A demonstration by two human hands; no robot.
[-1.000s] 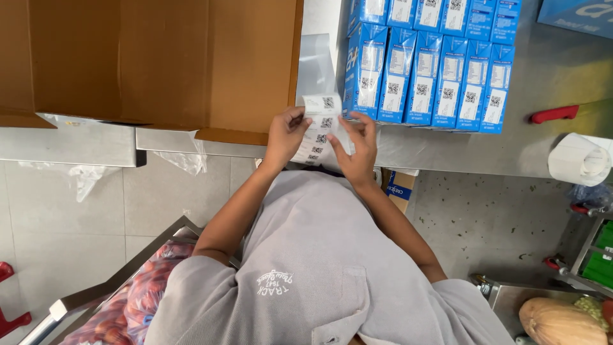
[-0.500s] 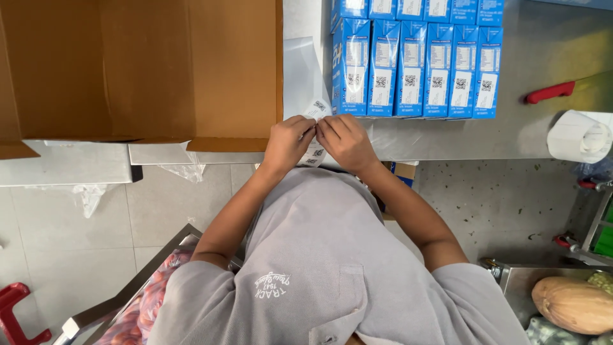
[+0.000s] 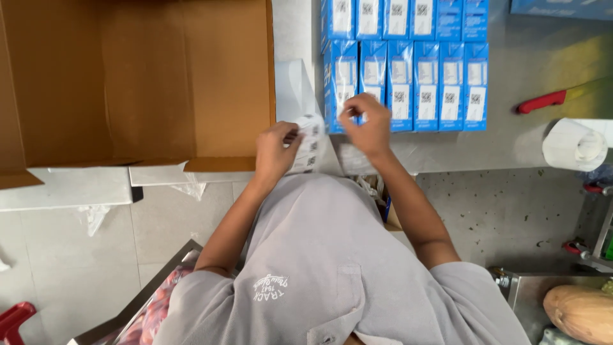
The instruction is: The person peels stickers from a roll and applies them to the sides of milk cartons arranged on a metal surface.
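Labels on a white backing strip [image 3: 308,144] are what we are handling here, and in the head view we are holding that strip just beside the near-left corner of the block of blue cartons [image 3: 403,67], which serves as our landmark. Our left hand [image 3: 276,150] is pinching the strip between thumb and fingers, closed on it, just left of the cartons' nearest row. Our right hand [image 3: 367,124] is lying over the front edge of that same row, its fingertips [image 3: 350,110] pressed together on something small and white against the first carton; we cannot tell whether it is a single label or the strip's free end. The two hands are sitting near each other but not touching, with the strip hanging between them. To the left of the cartons an open brown cardboard box [image 3: 137,80] is taking up much of the steel table [image 3: 543,153], its flap reaching toward us. To the right of the cartons a red-handled tool [image 3: 541,101] is lying on the table, and nearer to us than that a white roll [image 3: 575,145] is resting at the table's edge. Below the cartons in the picture our grey shirt [image 3: 332,268] is filling the lower middle, and an orange squash [image 3: 581,313] is showing at the lower right corner.
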